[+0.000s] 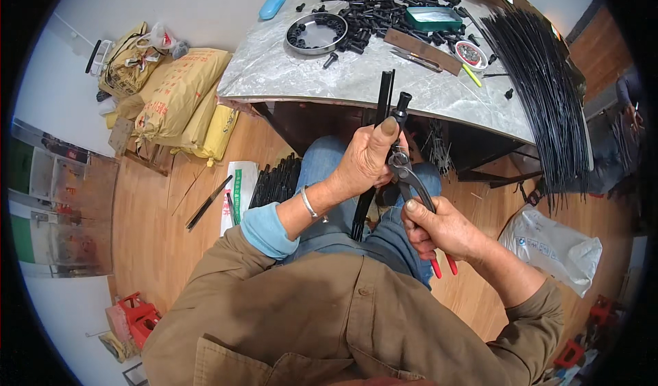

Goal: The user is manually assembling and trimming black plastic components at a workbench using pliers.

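Note:
Above my lap, my left hand point(367, 158) is closed around long black rods point(385, 100), which stick out above and below the fist. Beside them a black fitting with a flared end point(403, 104) rises past my thumb. My right hand point(442, 227) grips red-handled pliers point(415, 183). The pliers' head lies against the fingers of my left hand, at the lower part of the fitting. Exactly what sits between the jaws is hidden.
On the marble-patterned table point(264, 78) lie a heap of black fittings point(373, 6), a round metal dish point(317, 49), a green tray point(434, 19) and a bundle of black rods point(541, 105). Stuffed sacks point(181, 102) stand left, a white plastic bag point(552, 245) right.

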Motion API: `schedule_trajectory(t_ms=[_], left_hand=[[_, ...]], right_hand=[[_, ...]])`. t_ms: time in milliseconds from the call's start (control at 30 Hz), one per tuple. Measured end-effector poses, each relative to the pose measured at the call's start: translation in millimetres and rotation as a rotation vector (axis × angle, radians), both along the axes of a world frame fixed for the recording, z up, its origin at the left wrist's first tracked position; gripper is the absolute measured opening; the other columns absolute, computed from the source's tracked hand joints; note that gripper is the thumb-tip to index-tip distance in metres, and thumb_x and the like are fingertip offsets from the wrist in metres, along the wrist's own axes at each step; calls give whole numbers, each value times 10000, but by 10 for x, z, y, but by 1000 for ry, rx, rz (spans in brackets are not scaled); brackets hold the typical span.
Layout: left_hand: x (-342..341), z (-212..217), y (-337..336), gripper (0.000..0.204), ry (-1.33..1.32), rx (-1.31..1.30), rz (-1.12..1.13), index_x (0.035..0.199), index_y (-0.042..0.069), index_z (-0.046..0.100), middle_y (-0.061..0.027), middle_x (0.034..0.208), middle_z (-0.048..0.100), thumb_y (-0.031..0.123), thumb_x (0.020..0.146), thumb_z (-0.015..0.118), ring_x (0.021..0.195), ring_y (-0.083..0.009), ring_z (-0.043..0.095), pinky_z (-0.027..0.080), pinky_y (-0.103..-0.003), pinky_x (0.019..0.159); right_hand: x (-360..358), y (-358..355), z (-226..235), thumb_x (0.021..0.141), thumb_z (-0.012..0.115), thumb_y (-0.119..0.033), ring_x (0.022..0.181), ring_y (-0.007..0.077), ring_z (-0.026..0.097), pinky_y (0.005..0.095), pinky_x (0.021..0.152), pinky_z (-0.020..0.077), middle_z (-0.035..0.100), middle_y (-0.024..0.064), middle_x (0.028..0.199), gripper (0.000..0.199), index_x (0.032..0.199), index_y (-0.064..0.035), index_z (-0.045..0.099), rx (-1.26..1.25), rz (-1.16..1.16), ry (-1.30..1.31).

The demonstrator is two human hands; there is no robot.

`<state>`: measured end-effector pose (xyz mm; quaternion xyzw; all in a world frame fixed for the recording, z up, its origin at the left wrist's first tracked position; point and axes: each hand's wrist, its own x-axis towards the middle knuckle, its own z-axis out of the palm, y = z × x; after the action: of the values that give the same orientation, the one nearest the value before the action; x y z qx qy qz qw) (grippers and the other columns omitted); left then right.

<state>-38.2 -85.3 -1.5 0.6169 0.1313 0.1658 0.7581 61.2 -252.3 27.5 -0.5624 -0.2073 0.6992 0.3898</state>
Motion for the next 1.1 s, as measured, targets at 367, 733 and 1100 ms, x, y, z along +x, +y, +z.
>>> schedule_trajectory(t_ms=[367, 733, 1100], left_hand=[[50, 4, -66, 702, 13, 9, 27, 775, 26, 531, 30, 470, 353, 703, 877, 376, 397, -60, 358, 286, -223, 386], [115, -156, 94, 638, -123, -146, 31, 860, 37, 533, 37, 498, 391, 670, 847, 464, 390, -35, 372, 286, -190, 367], [180, -214, 53, 585, -123, -143, 92, 819, 71, 497, 34, 495, 357, 648, 786, 592, 380, -60, 350, 289, -221, 363]], right_hand=[[310, 144, 648, 955, 515, -298, 515, 224, 567, 382, 505, 470, 555, 150, 625, 350, 774, 1, 525, -99, 440, -882], [203, -23, 156, 798, 599, -6, 768, 441, 602, 497, 619, 462, 589, 249, 823, 264, 982, -26, 410, 349, 107, -1577], [349, 177, 326, 556, 689, 83, 890, 327, 491, 405, 783, 366, 475, 127, 925, 464, 917, -49, 430, 635, -112, -1948]])
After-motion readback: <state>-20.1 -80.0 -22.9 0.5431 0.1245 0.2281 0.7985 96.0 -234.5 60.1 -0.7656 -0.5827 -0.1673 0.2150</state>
